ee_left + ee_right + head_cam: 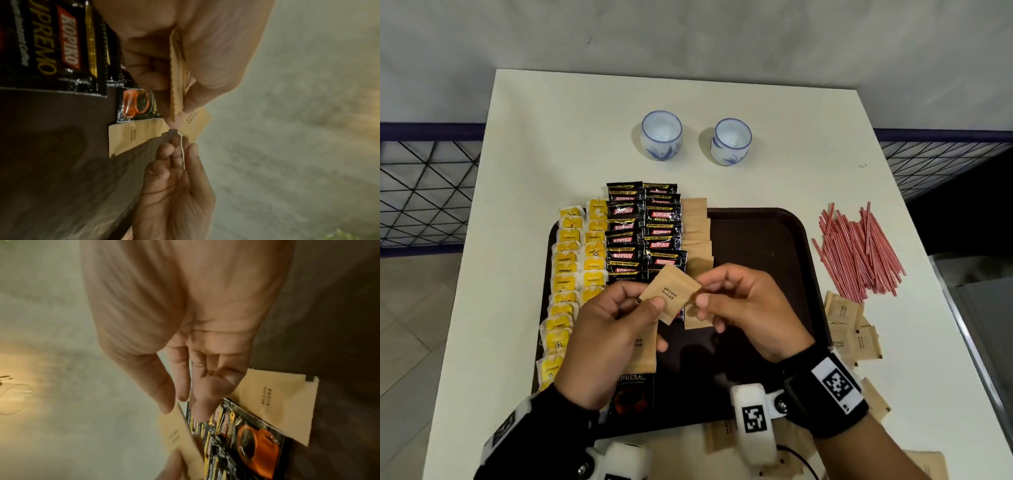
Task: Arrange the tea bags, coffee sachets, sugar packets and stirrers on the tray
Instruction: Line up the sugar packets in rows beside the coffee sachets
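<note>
A dark brown tray (763,240) holds two columns of yellow tea bags (571,260), two columns of black coffee sachets (643,229) and a column of brown sugar packets (697,236). Above the tray's near half, my left hand (643,308) grips a small stack of sugar packets (176,78), the top sugar packet (669,294) tilted. My right hand (705,296) pinches that packet's right corner (195,123) between thumb and fingers (183,386). Red-and-white stirrers (856,253) lie heaped on the table, right of the tray.
Two white-and-blue cups (661,135) stand at the back of the white table (551,137). Loose sugar packets (849,332) lie right of the tray and by its near edge. The tray's right half is bare. The table's right edge (928,267) is close to the stirrers.
</note>
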`<control>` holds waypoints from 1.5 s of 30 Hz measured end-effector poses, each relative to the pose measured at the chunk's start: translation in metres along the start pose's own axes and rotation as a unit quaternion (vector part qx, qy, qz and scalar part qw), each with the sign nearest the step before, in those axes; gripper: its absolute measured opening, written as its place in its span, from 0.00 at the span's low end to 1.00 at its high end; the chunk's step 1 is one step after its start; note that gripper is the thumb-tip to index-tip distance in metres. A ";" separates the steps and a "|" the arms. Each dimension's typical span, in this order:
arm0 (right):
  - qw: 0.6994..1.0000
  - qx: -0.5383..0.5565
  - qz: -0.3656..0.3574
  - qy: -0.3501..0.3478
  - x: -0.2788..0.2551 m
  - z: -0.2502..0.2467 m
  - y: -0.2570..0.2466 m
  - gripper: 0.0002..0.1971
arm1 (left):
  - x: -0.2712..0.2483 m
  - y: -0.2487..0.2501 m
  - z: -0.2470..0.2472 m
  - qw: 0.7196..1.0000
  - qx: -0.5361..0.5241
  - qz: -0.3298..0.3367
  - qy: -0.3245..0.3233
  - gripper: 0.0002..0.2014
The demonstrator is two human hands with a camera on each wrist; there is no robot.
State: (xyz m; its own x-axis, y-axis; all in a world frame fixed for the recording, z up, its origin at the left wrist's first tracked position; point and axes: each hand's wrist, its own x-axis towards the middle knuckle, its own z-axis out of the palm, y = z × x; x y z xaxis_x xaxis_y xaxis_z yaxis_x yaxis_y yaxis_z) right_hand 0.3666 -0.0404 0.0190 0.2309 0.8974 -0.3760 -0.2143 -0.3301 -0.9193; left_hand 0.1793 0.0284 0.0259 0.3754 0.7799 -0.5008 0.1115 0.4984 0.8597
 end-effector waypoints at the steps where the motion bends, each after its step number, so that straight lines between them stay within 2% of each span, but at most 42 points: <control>1: 1.000 0.007 -0.007 0.003 -0.001 0.002 0.001 0.07 | -0.001 0.000 0.003 1.000 0.008 0.002 -0.006 0.03; 4: 0.999 0.029 -0.020 0.031 -0.003 0.005 0.002 0.04 | -0.004 -0.001 0.010 0.999 0.021 0.004 -0.024 0.02; 8: 0.998 0.025 -0.032 0.052 -0.004 0.002 0.002 0.05 | -0.006 -0.001 0.011 0.999 0.033 0.008 -0.041 0.03; 11: 0.997 0.004 -0.031 0.074 -0.003 -0.009 0.000 0.06 | -0.004 -0.004 0.003 0.999 0.034 -0.007 -0.039 0.09; 13: 0.996 -0.021 -0.023 0.084 -0.002 -0.018 0.001 0.06 | -0.003 -0.007 -0.006 0.999 0.035 -0.005 -0.036 0.13; 19: 0.993 -0.092 0.030 0.065 0.000 -0.026 0.013 0.03 | -0.006 -0.011 -0.025 0.999 0.010 -0.037 -0.013 0.11; 22: 0.989 -0.122 0.052 0.063 0.004 -0.026 0.021 0.01 | -0.010 -0.010 -0.027 0.999 0.026 -0.029 -0.015 0.17; 25: 0.981 -0.173 0.061 0.064 0.009 -0.023 0.025 0.03 | -0.013 -0.010 -0.027 0.998 0.048 -0.015 -0.021 0.19; 34: 0.965 -0.242 0.056 0.082 0.020 -0.020 0.028 0.07 | -0.015 -0.011 -0.026 0.995 0.093 0.028 -0.024 0.12; 38: 0.962 -0.251 0.054 0.091 0.022 -0.019 0.030 0.07 | -0.014 -0.010 -0.025 0.995 0.091 0.019 -0.022 0.09; 45: 0.955 -0.267 0.032 0.126 0.017 -0.017 0.024 0.07 | -0.012 -0.008 -0.018 0.994 0.101 0.024 -0.019 0.10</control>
State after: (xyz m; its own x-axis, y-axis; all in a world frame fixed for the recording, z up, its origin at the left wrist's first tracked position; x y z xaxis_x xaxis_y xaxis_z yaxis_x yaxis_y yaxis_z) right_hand 0.3814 -0.0374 -0.0115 0.4698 0.7929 -0.3881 0.2627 -0.5453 -0.7960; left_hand 0.1572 0.0225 0.0234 0.4182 0.7847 -0.4576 0.2728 0.3720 0.8872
